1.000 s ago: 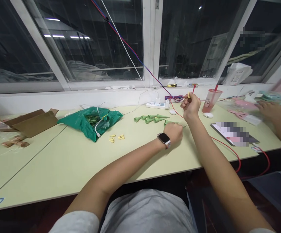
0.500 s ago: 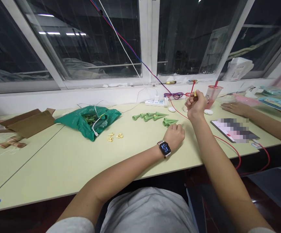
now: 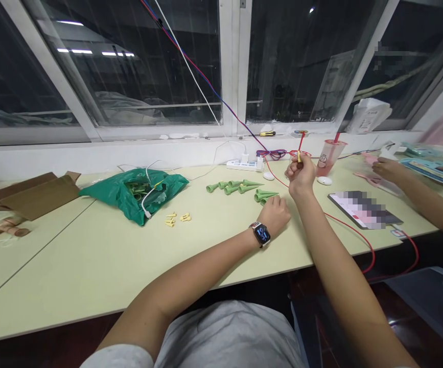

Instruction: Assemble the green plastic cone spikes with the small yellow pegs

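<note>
My right hand (image 3: 301,176) is raised above the pale green table (image 3: 91,255), closed around a small yellow piece (image 3: 299,158) whose tip sticks up between the fingers. A red cord (image 3: 344,225) runs beneath that hand. My left hand (image 3: 277,214), with a smartwatch (image 3: 261,234) on its wrist, rests curled on the table beside a cluster of green cone-shaped pieces (image 3: 240,186). What its fingers hold, if anything, is hidden. Several small yellow pieces (image 3: 177,219) lie loose further left.
A green plastic bag (image 3: 135,191) with a white cable, an open cardboard box (image 3: 33,191), a white power strip (image 3: 244,164), a pink lidded cup (image 3: 328,156) and a tablet (image 3: 363,208) sit on the table. Another person's arms (image 3: 416,189) reach in at right.
My left hand has drawn back a little from the green cones and its wrist has turned so the watch face shows. The neighbour's hands have shifted at right. My right hand stays raised.
</note>
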A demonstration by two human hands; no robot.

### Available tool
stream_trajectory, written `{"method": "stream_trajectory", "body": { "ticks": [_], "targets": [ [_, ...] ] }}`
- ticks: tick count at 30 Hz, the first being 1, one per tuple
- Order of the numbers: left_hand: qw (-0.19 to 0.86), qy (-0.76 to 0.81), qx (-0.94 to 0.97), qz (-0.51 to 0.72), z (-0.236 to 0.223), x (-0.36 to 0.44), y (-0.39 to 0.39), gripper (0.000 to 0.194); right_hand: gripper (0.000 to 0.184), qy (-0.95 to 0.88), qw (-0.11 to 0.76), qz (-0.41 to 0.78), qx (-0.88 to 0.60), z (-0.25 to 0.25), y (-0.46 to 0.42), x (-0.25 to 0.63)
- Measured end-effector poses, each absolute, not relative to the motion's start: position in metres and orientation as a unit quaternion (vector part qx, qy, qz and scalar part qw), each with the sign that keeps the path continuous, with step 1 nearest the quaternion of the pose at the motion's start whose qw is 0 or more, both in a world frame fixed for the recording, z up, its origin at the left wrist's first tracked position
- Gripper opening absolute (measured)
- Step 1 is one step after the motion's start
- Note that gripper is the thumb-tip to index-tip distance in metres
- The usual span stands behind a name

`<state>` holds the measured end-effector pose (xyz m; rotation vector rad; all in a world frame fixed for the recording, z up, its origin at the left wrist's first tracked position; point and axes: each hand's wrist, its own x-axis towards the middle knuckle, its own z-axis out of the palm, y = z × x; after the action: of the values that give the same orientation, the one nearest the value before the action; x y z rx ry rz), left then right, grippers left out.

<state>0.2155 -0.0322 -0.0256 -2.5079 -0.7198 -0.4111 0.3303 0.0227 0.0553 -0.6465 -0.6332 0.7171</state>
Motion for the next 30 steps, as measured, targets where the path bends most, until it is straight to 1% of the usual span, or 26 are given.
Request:
{"method": "stream_trajectory", "body": {
  "ticks": [4, 10, 16, 20, 26, 30],
  "targets": [
    [0.265, -0.290, -0.903, -0.174, -0.025, 0.209, -0.039, 0.031, 0.035, -0.294, 0.836, 0.339, -0.315, 0.049, 0.024, 0.332],
    [0.273, -0.250, -0.912, -0.177, -0.026, 0.208, -0.046, 0.031, 0.034, -0.291, 0.832, 0.345, -0.321, 0.045, 0.027, 0.332],
    [0.245, -0.243, -0.927, -0.145, -0.023, 0.212, -0.029, 0.032, 0.032, -0.286, 0.828, 0.352, -0.329, 0.046, 0.026, 0.330],
    [0.240, -0.238, -0.930, -0.147, -0.023, 0.212, -0.020, 0.030, 0.034, -0.288, 0.827, 0.353, -0.329, 0.047, 0.025, 0.329],
    [0.258, -0.225, -0.927, -0.154, -0.024, 0.211, -0.016, 0.028, 0.030, -0.278, 0.824, 0.361, -0.336, 0.048, 0.024, 0.327],
    [0.279, -0.196, -0.924, -0.173, -0.021, 0.203, -0.020, 0.027, 0.031, -0.287, 0.820, 0.356, -0.344, 0.046, 0.025, 0.328]
  ]
}}
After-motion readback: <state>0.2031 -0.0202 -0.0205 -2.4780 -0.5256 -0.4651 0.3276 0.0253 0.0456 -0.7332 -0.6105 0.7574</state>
